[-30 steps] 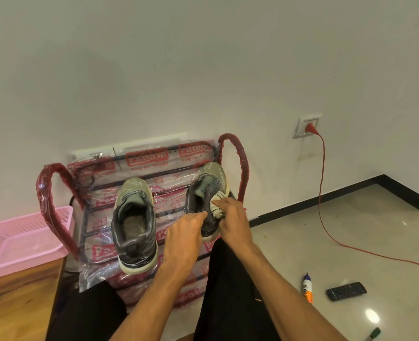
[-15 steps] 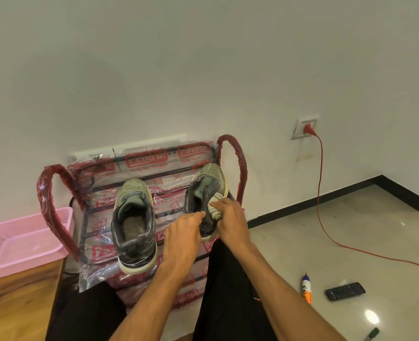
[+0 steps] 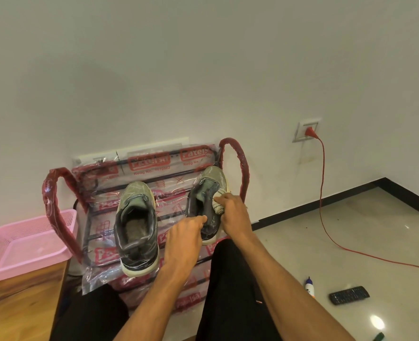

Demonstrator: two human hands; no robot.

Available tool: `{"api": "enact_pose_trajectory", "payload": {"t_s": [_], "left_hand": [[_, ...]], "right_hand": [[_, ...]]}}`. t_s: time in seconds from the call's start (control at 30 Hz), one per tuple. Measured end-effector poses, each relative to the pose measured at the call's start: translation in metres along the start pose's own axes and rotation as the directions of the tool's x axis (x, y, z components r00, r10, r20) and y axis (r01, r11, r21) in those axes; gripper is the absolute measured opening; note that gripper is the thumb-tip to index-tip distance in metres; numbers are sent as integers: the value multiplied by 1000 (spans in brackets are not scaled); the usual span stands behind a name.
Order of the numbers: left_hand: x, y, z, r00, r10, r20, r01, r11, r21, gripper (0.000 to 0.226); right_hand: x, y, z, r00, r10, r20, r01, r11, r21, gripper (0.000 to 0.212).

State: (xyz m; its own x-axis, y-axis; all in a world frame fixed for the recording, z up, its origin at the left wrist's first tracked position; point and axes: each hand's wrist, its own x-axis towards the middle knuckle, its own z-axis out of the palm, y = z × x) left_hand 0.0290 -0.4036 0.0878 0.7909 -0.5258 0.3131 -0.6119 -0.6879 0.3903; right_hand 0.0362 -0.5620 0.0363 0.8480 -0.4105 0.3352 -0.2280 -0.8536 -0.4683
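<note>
Sock [image 3: 220, 194], rolled, at right shoe [image 3: 212, 175] opening | right hand [image 3: 233, 212] grips sock | left hand [image 3: 183, 237] pinches shoe collar | shoe on rack [image 3: 240, 163]

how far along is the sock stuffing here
Done: both shoes sit on the rack. In hand: left hand holds the right-side shoe open while right hand pinches a rolled sock at its mouth. Left: pushing the sock fully in; other shoe untouched.

Open shelf [image 3: 172, 205] lies between the left shoe [image 3: 137, 230] and the right shoe [image 3: 212, 183], which sits just beside the rack's red side loop [image 3: 242, 168], wall [image 3: 203, 94] close behind.
</note>
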Motion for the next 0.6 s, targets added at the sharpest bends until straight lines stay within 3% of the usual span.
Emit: {"api": "enact_pose_trajectory", "payload": {"t_s": [0.1,0.3,0.43,0.6], "left_hand": [[-1,-2,1,1000,-6,1,6,1000,2,25],[1,-5,3,1000,-19,-7,19,999,-28,26],[1,-3,2,1000,-20,-10,20,999,-38,29],[0,-2,1,1000,-26,-3,26,999,-27,28]], "right_hand": [[15,3,1,998,56,10,-56,998,-19,43],[-2,1,-2,997,69,18,-72,973,218,35],[-36,-5,-7,999,27,33,-36,949,313,40],[-45,2,1,1000,15,14,-18,969,248,50]]}}
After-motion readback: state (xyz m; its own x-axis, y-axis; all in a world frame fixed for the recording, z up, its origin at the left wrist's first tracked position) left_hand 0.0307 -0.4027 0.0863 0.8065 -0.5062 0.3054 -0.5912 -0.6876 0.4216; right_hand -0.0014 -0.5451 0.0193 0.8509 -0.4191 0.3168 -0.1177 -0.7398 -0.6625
